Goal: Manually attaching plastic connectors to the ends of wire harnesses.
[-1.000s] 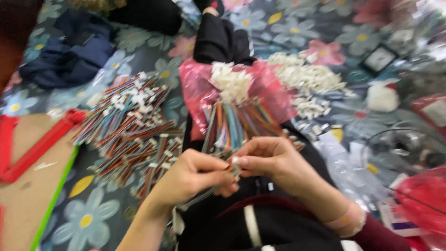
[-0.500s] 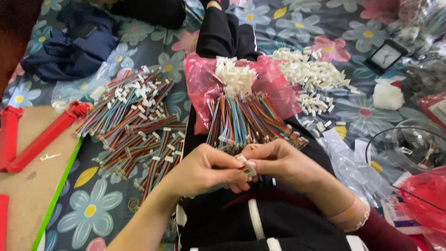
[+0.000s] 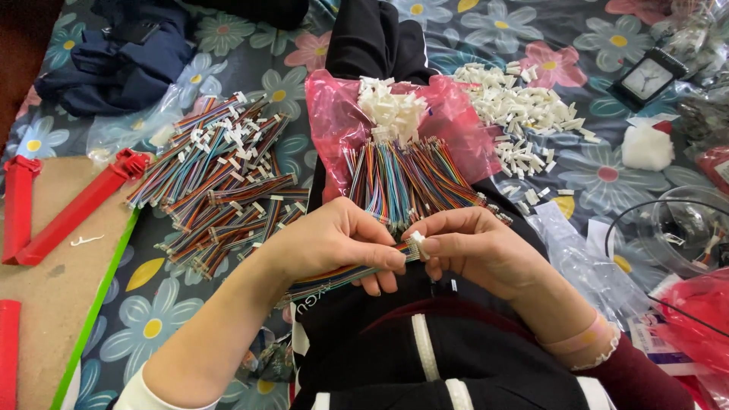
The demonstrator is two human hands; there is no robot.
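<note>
Nearest the camera, over the person's dark-clothed lap, the left hand (image 3: 334, 247) is clenched around a flat multicoloured ribbon cable (image 3: 342, 275); the cable runs out from under the palm toward the lower left, and its other end sticks out just past the left fingertips. There the right hand (image 3: 474, 250) pinches a small white connector (image 3: 416, 244) between thumb and forefinger, right at the cable's end, so the connector sits in the narrow meeting point of both hands, touching the cable tip.

Just beyond the hands, a bundle of coloured cables (image 3: 402, 182) lies fanned over the legs on a pink plastic bag (image 3: 334, 121), with a heap of white connectors (image 3: 391, 106) at its far end. To the left, on the flowered cloth (image 3: 152, 334), a pile of finished cables (image 3: 220, 182) is spread out, and red plastic strips (image 3: 68, 216) lie on a brown board (image 3: 53, 296). Further right, loose white connectors (image 3: 516, 106) are scattered on the cloth, with a small black clock (image 3: 645, 80) beyond them and a clear round container (image 3: 683, 228) at the right edge.
</note>
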